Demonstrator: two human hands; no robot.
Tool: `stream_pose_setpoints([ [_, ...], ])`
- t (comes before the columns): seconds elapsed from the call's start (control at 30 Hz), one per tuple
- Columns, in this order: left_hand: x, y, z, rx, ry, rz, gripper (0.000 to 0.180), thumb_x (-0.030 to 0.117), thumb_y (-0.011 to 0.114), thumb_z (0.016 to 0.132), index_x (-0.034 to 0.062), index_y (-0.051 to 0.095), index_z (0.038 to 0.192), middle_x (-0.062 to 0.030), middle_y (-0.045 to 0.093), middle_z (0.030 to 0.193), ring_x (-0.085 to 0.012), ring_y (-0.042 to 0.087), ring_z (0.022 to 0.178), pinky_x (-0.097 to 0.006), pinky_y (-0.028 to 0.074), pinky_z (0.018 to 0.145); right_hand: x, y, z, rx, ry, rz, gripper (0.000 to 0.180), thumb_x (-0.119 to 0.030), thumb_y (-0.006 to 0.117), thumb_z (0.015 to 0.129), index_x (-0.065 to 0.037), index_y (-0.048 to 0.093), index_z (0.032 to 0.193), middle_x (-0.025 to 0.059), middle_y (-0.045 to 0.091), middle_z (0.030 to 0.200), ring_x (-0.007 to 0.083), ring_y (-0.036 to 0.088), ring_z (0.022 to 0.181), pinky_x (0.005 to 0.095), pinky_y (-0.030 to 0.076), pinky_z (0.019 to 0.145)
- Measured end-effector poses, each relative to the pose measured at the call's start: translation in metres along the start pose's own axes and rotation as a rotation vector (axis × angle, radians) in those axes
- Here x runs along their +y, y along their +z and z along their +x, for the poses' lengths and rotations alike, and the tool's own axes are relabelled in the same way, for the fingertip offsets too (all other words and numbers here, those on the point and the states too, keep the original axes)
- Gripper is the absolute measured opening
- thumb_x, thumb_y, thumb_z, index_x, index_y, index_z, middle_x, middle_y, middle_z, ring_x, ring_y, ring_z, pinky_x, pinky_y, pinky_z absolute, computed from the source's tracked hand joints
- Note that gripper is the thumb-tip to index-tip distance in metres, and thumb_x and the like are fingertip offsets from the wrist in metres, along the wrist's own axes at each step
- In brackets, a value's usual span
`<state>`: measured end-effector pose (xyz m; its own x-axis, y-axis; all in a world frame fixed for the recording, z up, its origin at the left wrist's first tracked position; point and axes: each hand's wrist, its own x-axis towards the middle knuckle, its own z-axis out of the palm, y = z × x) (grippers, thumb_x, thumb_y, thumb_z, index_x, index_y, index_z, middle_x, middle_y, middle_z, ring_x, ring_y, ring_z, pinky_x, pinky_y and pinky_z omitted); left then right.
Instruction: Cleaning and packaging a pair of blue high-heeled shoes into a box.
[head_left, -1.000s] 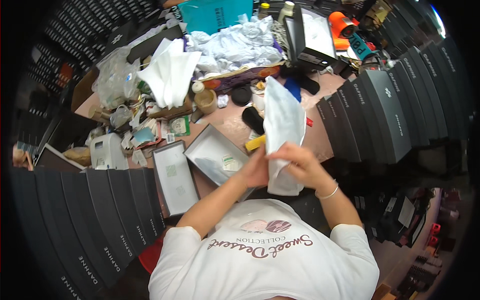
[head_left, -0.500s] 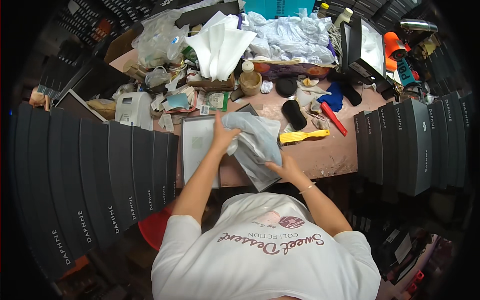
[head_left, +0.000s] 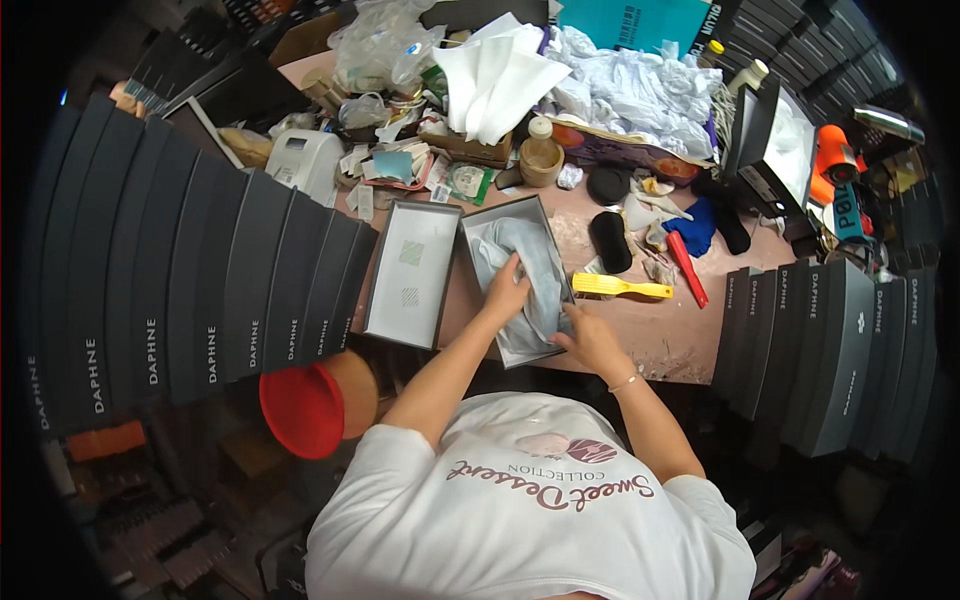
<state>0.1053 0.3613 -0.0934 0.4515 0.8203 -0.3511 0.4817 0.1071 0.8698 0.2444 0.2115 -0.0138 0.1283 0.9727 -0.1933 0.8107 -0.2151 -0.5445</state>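
A grey open shoebox (head_left: pixel 532 357) stands tilted on the table, with a bundle wrapped in whitish tissue paper (head_left: pixel 528 243) lying inside it. What the paper wraps is hidden. My left hand (head_left: pixel 507 293) reaches into the box, its fingers closed against the bundle. At the box's near right side is my right hand (head_left: pixel 593 340), thumb and fingers closed about the edge and the paper there. Left of the box lies its flat grey lid (head_left: pixel 408 285), inner side up, with two small square stickers on it.
Rows of dark shoeboxes (head_left: pixel 225 270) flank me left, with more shoeboxes (head_left: pixel 835 350) at right. A yellow-handled brush (head_left: pixel 625 287), a red-handled tool (head_left: pixel 687 268) and a black oval pad (head_left: pixel 610 240) lie right of the box. Crumpled tissue (head_left: pixel 630 95) heaps behind; a red stool (head_left: pixel 302 410) stands below.
The wrapped bundle has gone down into the shoebox, and my left hand has moved right from the lid side into the box. My view has shifted, and the lid is uncovered.
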Motion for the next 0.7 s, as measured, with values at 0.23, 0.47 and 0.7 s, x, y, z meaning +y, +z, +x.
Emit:
stream_pose_setpoints([
  [0.23,-0.048,-0.094,-0.091,0.610,0.269,0.609,0.064,0.022,0.067,0.082,0.0014,0.039,0.136,-0.0258,0.047,0.130,-0.0409,0.044,0.122,-0.044,0.037,0.102,-0.002,0.063,-0.023,0.182,0.092,0.298,0.078,-0.004,0.061,0.080,-0.005,0.020,0.146,0.0293,0.050,0.115,0.0457,0.051,0.100,0.0479,0.044,0.087],
  [0.47,-0.081,-0.170,-0.097,0.181,0.247,0.478,0.025,0.018,0.060,0.089,-0.0041,0.058,0.100,-0.0132,0.063,0.082,-0.0218,0.062,0.076,-0.036,0.049,0.069,-0.036,0.067,-0.041,0.137,0.067,0.446,0.078,-0.025,0.065,0.086,-0.006,0.020,0.146,0.0288,0.040,0.133,0.0427,0.047,0.117,0.0449,0.043,0.095],
  [0.7,0.008,-0.152,-0.192,-0.198,-0.171,-0.953,0.019,0.012,0.056,0.093,0.0015,0.057,0.109,0.0020,0.060,0.086,-0.0049,0.053,0.069,-0.021,0.043,0.064,-0.068,0.021,-0.036,0.246,0.178,0.850,0.067,-0.033,0.056,0.092,-0.006,0.026,0.145,0.0230,0.041,0.138,0.0341,0.047,0.122,0.0421,0.041,0.098],
])
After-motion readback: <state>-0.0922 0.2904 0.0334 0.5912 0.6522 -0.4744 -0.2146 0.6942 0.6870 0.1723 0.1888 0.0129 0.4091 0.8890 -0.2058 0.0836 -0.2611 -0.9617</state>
